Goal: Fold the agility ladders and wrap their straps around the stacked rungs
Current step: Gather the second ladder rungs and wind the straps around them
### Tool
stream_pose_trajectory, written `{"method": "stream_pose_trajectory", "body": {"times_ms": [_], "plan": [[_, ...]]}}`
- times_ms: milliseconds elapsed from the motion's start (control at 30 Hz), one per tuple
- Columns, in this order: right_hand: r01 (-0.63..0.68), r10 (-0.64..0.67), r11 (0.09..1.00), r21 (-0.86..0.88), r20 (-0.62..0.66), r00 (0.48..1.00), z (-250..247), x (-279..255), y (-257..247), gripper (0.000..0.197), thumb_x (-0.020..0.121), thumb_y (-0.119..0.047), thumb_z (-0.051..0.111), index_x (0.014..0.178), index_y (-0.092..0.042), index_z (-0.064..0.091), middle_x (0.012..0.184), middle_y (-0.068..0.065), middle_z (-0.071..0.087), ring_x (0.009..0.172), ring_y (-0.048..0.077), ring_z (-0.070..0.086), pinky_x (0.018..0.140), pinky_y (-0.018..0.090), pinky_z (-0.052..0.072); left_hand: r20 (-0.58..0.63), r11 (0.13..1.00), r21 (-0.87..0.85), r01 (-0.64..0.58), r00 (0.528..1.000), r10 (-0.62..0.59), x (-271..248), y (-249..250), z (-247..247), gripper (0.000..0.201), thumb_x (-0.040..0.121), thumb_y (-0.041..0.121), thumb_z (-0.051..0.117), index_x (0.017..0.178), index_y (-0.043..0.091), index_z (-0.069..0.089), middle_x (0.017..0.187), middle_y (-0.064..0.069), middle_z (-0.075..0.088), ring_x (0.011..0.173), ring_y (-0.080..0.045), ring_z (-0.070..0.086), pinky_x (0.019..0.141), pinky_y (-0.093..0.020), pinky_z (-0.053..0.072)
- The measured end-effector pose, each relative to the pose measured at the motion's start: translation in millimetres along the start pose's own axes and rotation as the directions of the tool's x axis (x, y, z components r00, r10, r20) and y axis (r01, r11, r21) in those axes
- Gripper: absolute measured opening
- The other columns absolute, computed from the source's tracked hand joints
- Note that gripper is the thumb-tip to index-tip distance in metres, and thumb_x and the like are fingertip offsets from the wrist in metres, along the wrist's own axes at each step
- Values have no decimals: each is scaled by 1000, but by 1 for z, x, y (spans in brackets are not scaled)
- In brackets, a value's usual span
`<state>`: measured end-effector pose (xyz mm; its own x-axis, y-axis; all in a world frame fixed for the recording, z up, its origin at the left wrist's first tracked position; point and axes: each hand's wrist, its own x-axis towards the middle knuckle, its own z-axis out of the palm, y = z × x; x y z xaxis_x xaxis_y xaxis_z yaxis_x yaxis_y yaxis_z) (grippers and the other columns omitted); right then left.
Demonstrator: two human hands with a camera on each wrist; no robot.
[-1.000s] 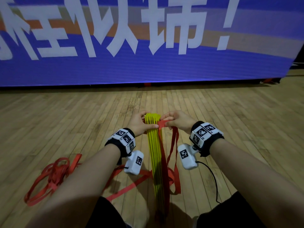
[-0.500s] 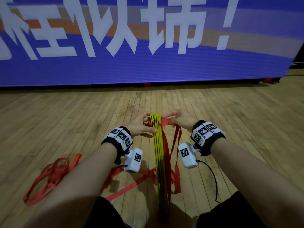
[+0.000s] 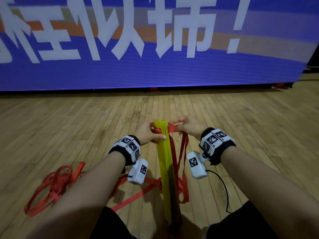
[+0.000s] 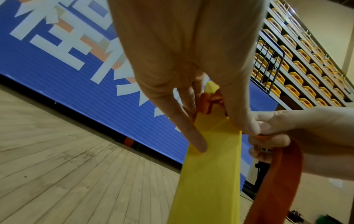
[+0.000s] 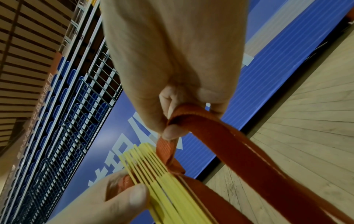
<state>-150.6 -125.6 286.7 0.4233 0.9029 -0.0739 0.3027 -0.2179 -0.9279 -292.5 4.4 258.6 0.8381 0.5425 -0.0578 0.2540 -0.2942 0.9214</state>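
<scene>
Pinching the flat red webbing strap (image 5: 220, 133) between thumb and fingertips (image 5: 172, 133), the right hand (image 3: 186, 125) has it folded into a small loop right where it comes off the far end of the stack of thin yellow plastic rungs (image 3: 164, 152). Just across from those fingers, the left hand (image 3: 146, 133) clamps the same end of the stack: thumb (image 5: 134, 197) lies over the rung edges on top, and in the left wrist view one finger (image 4: 191, 136) lies straight along the flat face of the outer rung. So both hands are closed on something, right on strap, left on rungs, and they sit just beside each other.

My take on doing this step well: keep the left hand's squeeze firm so the rungs don't fan apart (the far tips are already splaying a bit in the right wrist view), and keep the strap flat and snug as it goes over the stack, no twists. Pulling sideways too hard would probably skew the whole pile.

Moving out from the fingers, more red strap hangs in long loops down the right side of the stack toward the person's lap, and a loose tangle of red strap (image 3: 51, 185) lies well off to the left on the wooden plank floor (image 3: 69, 126). Beyond the fingertips is a big blue banner with white lettering (image 3: 155, 49).

No containers anywhere that I can see, so nothing to report there.
</scene>
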Motion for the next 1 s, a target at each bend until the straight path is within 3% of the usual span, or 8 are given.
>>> {"method": "stream_pose_trajectory", "body": {"times_ms": [100,200,333,500,600,733,867,1000], "plan": [[2,-2,1000,15,-5,1000,1,0,0,27,87,12,52,111,4,61,98,13,66,76,11,61,53,12,46,3,1000,-4,9,1000,-9,-2,3,2,63,68,5,83,116,15,44,116,-9,58,101,-25,63,63,-32,59],[-4,5,1000,28,-17,1000,-1,1,3,26,87,10,54,109,2,63,90,7,68,78,18,59,54,14,46,59,995,-96,24,998,-18,-5,6,1,72,69,-4,79,126,18,40,126,-6,52,103,-24,62,67,-35,60],[-16,17,999,28,-27,999,-5,4,7,25,85,9,57,93,-13,67,88,4,70,85,28,56,58,19,45,140,973,-223,64,990,-33,-9,9,-5,68,77,-13,66,129,24,43,129,-2,50,100,-17,64,73,-36,60],[1,-1,1000,-8,-13,1000,-2,-3,2,28,88,11,52,113,2,62,97,8,66,64,5,57,52,11,45,113,982,-188,34,994,-13,-8,9,-6,81,77,-9,70,140,30,37,127,-5,51,98,-22,65,67,-34,60],[24,-24,997,-71,6,1000,-3,-4,1,30,90,8,51,117,-1,60,99,7,65,69,0,59,55,10,45,92,996,-84,5,996,3,-7,11,-5,69,75,-6,73,129,28,46,125,-4,44,98,-24,63,69,-39,60],[36,-35,987,-156,4,999,-2,-5,2,32,92,3,51,121,-10,59,111,4,66,92,13,62,63,14,47,31,1000,2,-10,999,10,-3,12,-1,62,72,1,78,118,26,46,110,6,48,91,-21,64,69,-35,59],[61,-77,965,-254,-53,996,2,-3,3,36,91,6,47,120,-12,59,114,3,66,99,10,61,65,13,45,-18,999,41,-36,999,37,2,11,5,58,67,7,83,108,25,47,108,-5,60,97,-22,62,80,-30,55],[86,-127,954,-288,-128,984,4,-2,4,35,89,9,45,112,-11,62,105,5,69,99,13,64,67,11,42,-30,1000,7,-24,999,24,3,13,12,57,66,6,84,103,28,46,118,-7,57,106,-26,61,86,-44,56]]}}
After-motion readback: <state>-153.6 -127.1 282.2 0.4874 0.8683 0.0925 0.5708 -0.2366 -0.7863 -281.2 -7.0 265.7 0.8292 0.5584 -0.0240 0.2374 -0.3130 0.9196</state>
